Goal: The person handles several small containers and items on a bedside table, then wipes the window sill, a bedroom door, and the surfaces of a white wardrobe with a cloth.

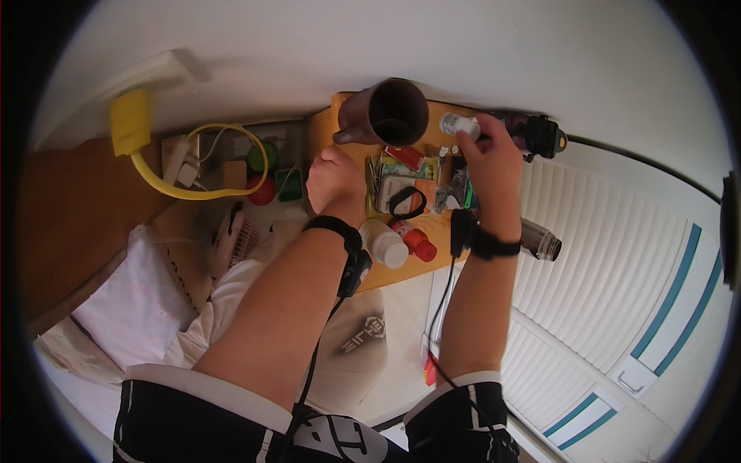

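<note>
Contents of the left hand (337, 181) cannot be verified: the back of the hand faces the camera, and the curled fingers conceal the palm. The right hand (496, 158) partly covers a small white bottle (452, 123); the printing on its label is too small to make out. Behind this hand, a dark object (546, 137) is partly hidden and cannot be identified. The wrist strap (496, 246) on the right arm conceals one end of a metallic flask (542, 241). Small packaged items between the hands overlap, and several have unclear outlines. The sleeves are cut off at the lower edge.

Both forearms extend upward from the lower edge over the wooden table (441, 228). The left forearm slants toward the right; its hand is clenched near the handle of a dark mug (361, 114). Whether hand and handle touch cannot be determined. The right forearm stands nearly vertical, with the hand turned inward. Its thumb and fingers grasp the small white bottle, which is tilted above the far part of the table, to the right of the mug.

A larger white bottle (384, 241) and a red bottle (414, 239) lie side by side near the front edge, close to the left wrist.
</note>
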Motion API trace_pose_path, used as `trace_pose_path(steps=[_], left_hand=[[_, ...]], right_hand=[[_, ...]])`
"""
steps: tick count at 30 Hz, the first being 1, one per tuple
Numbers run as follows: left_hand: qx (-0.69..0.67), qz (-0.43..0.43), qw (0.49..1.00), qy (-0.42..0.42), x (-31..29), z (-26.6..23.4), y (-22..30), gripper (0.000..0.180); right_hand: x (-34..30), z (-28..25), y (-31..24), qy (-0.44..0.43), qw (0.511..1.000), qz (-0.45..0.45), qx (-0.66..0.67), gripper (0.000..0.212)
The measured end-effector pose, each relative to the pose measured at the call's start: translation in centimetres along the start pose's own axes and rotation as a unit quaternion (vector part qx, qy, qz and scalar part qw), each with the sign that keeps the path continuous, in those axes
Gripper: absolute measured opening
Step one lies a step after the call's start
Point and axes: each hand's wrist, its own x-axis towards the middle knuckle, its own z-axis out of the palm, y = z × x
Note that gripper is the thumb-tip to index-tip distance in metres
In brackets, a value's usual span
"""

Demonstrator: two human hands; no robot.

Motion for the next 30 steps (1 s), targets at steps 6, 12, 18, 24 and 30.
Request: trace_pose_path(steps=[6,12,18,24,30], left_hand=[[0.01,0.046,0.999,-0.002,0.2,0.4,0.0,0.059],[-0.025,-0.007,1.0,-0.015,0.1,0.0,0.5,0.058],[-0.028,-0.006,0.999,-0.021,0.0,-0.2,0.7,0.058],[-0.013,-0.008,1.0,-0.014,0.6,-0.6,0.1,0.058],[-0.018,-0.008,1.0,-0.011,0.5,-0.2,0.0,0.059]], right_hand=[[-13.5,-3.2,1.2,-0.003,0.989,0.14,0.055,0.035],[-16.7,0.9,3.1,-0.065,0.987,0.116,0.094,0.037],[-15.7,1.1,3.0,-0.074,0.986,0.104,0.106,0.041],[-12.1,-3.8,1.8,-0.108,0.985,0.085,0.1,0.038],[1.0,-0.6,2.9,0.03,0.999,-0.022,-0.015,0.032]])
